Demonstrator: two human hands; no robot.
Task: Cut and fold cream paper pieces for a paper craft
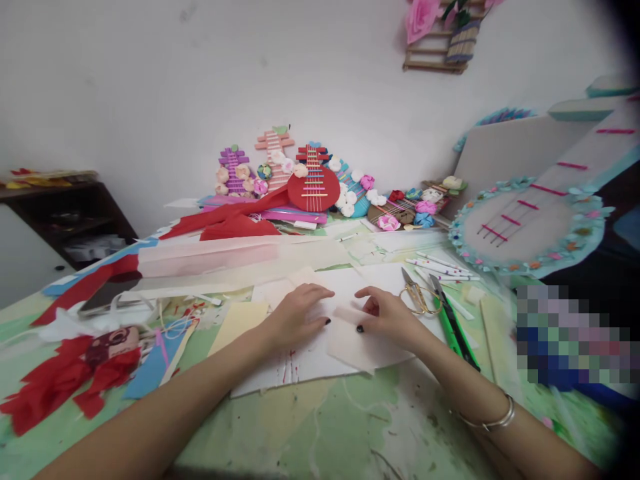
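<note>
My left hand [303, 312] hovers low over a large white sheet [315, 370] with red marks near its front edge. Its thumb and fingers are apart, with nothing between them. Facing it, my right hand [390, 319] has the index finger raised away from the thumb and the other fingers curled; I see nothing gripped. Beneath its thumb lies a cream piece of paper [350, 347], though whether the thumb touches it I cannot tell. Gold-handled scissors [417, 293] and a green utility knife [453, 327] lie just beyond my right hand.
Red cloth [45, 383], a blue strip [150, 363] and yellow paper [237, 327] lie on the left. Small decorated paper lutes [313, 183] line the wall. A large light-blue lute [525, 227] stands at right, near a blurred-out person [575, 333].
</note>
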